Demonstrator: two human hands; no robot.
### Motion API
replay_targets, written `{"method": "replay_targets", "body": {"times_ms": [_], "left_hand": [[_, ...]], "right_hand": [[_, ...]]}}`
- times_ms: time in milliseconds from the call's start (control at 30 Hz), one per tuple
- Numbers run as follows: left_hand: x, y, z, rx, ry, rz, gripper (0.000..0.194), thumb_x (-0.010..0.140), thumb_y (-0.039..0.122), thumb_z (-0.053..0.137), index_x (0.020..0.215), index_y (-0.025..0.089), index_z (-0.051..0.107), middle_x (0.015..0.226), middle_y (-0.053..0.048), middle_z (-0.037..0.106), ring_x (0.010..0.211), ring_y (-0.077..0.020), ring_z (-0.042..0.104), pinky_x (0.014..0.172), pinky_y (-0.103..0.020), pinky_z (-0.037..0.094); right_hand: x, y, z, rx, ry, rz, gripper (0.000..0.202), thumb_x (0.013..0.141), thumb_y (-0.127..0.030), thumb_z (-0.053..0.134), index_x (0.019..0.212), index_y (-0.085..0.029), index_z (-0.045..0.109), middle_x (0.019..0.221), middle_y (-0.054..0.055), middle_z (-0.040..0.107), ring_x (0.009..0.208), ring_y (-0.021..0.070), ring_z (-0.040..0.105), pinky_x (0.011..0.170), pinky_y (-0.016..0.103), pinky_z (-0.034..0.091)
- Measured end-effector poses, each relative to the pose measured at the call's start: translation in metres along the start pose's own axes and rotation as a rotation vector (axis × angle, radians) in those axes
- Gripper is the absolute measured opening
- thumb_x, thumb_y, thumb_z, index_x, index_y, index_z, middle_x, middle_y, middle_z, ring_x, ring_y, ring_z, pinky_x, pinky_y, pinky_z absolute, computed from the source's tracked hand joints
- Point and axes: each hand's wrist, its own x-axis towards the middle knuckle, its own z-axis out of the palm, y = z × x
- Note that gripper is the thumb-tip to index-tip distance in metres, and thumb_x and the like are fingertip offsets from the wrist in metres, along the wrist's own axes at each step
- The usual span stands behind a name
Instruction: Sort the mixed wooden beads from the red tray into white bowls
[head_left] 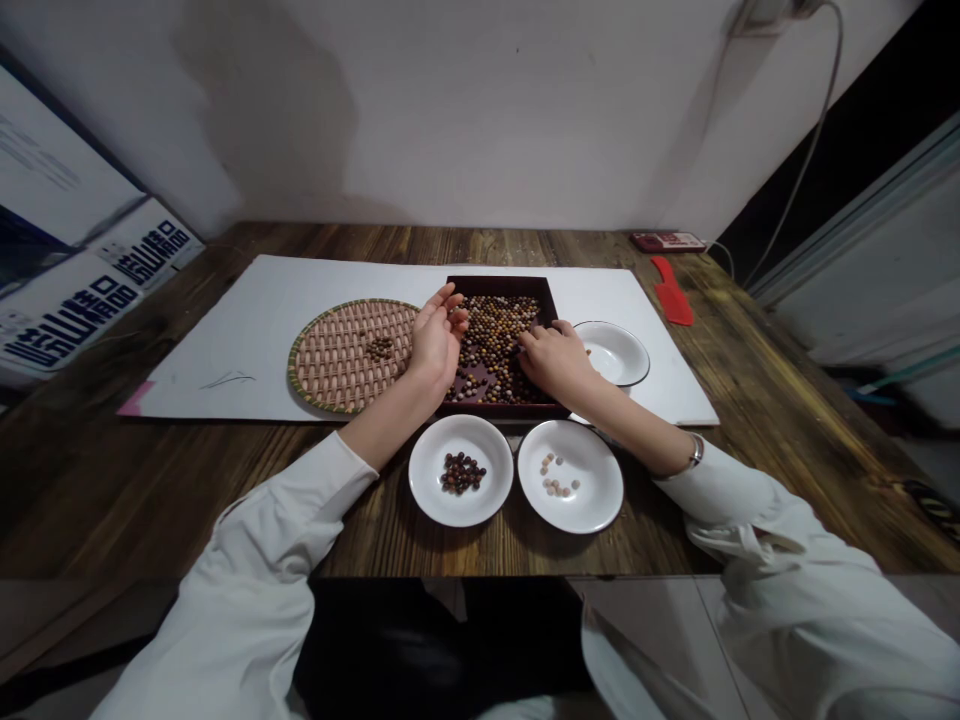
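Note:
A dark red tray (556, 300) holds many small round beads (491, 335) in brown, yellow and pale tones. My left hand (437, 342) hovers over its left edge, palm turned inward, fingers loosely bent and apart; nothing shows in it. Over the tray's right side, my right hand (556, 358) reaches among the beads with fingers curled down; whatever is at the fingertips is too small to make out. In front stand two white bowls: the left bowl (426, 488) has dark brown beads (463, 473), the right bowl (600, 498) a few pale beads (556, 487).
A round woven mat (322, 365) carries a cluster of brown beads (380, 348). Another white bowl (622, 352) sits right of the tray, partly behind my right hand. A white board (225, 320) lies beneath. Farther right are a red scraper-like tool (673, 298) and a phone (667, 242) with a cable.

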Motion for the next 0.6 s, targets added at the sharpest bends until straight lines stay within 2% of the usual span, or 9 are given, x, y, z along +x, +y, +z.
{"method": "replay_targets", "body": {"times_ms": [267, 600], "left_hand": [[-0.0014, 0.0002, 0.0009, -0.009, 0.011, -0.011, 0.025, 0.084, -0.001, 0.046, 0.084, 0.017, 0.063, 0.075, 0.001, 0.063, 0.057, -0.0047, 0.053, 0.054, -0.015, 0.039], [-0.0011, -0.0007, -0.0012, 0.034, 0.012, -0.011, 0.021, 0.081, 0.003, 0.052, 0.086, 0.019, 0.064, 0.076, 0.001, 0.066, 0.057, -0.0047, 0.054, 0.052, -0.016, 0.036]], "right_hand": [[-0.0004, 0.0000, -0.0014, -0.007, -0.005, -0.003, 0.026, 0.091, -0.022, 0.040, 0.101, -0.012, 0.062, 0.097, 0.012, 0.066, 0.087, 0.0249, 0.060, 0.088, 0.036, 0.024], [-0.0003, -0.0002, -0.0019, -0.004, -0.016, 0.000, 0.026, 0.091, -0.021, 0.040, 0.102, -0.012, 0.062, 0.099, 0.013, 0.066, 0.088, 0.0246, 0.059, 0.089, 0.036, 0.024]]}}
